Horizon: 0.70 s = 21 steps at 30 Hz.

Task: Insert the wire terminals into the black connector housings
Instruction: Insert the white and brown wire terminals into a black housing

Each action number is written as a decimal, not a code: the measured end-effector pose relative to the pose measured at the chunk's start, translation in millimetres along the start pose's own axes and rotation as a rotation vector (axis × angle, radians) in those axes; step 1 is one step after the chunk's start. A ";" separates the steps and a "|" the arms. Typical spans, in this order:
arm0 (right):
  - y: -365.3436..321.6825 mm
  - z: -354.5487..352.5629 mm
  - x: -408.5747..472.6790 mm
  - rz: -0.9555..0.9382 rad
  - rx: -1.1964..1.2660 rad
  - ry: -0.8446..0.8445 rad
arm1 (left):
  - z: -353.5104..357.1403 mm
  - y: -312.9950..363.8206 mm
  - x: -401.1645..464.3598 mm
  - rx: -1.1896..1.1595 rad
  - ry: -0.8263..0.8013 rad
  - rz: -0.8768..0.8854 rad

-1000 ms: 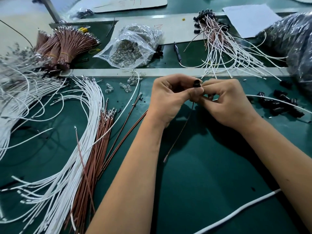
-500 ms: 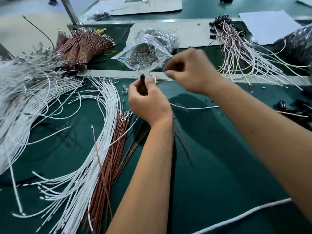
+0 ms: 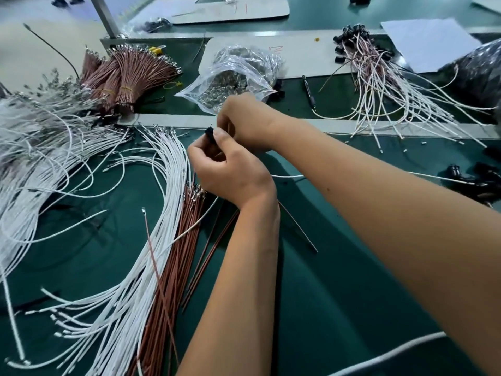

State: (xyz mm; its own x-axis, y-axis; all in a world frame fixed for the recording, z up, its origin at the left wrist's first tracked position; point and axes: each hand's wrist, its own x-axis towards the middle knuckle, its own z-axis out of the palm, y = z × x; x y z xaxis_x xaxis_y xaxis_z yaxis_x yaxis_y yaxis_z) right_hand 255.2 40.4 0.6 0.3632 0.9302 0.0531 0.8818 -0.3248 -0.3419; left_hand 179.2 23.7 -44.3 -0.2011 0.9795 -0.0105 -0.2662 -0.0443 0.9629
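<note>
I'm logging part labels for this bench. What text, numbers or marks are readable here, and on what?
Nothing can be read with certainty.
Red handwritten marks on the pale board behind the plastic bag: too blurred to read.
Red strokes on the far board: no legible characters.
White paper sheet: no text visible.
Black housing in the left hand: no marking visible.

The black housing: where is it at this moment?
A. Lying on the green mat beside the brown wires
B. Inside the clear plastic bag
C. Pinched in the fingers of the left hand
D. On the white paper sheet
C: the black housing sits pinched at the fingertips of the left hand, raised above the mat, with the right hand close behind it.
</note>
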 end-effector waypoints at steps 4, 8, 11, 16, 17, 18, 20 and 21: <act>34.6 -10.9 -41.0 0.128 0.480 0.338 | 2.6 -7.5 -2.9 0.047 -0.310 -0.023; 74.4 -13.6 -111.4 0.236 0.807 0.532 | 5.9 -13.2 -18.5 0.081 -0.818 -0.015; 90.7 -8.5 -153.8 0.266 0.933 0.599 | 5.8 -17.4 -28.3 0.073 -1.103 -0.033; 101.4 1.5 -188.7 0.233 1.069 0.806 | 2.7 -17.7 -40.0 0.106 -1.353 0.032; 101.2 4.8 -192.2 0.219 1.049 0.822 | 2.3 -17.4 -41.3 0.115 -1.381 0.058; 100.5 8.3 -194.4 0.202 1.009 0.830 | 2.0 -17.2 -41.8 0.127 -1.403 0.085; 99.2 13.1 -195.6 0.170 0.912 0.840 | 2.2 -18.2 -41.6 0.141 -1.414 0.105; 99.2 14.1 -195.9 0.160 0.869 0.845 | 2.5 -19.1 -41.6 0.142 -1.411 0.098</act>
State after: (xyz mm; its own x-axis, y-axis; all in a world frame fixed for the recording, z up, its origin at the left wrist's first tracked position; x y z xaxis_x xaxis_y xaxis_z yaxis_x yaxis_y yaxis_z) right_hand 267.2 -171.5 -56.9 0.8160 0.3810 0.4348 0.4319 0.0981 -0.8966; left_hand 195.0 -15.7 -61.5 0.9034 0.3490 0.2493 -0.1941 -0.1856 0.9633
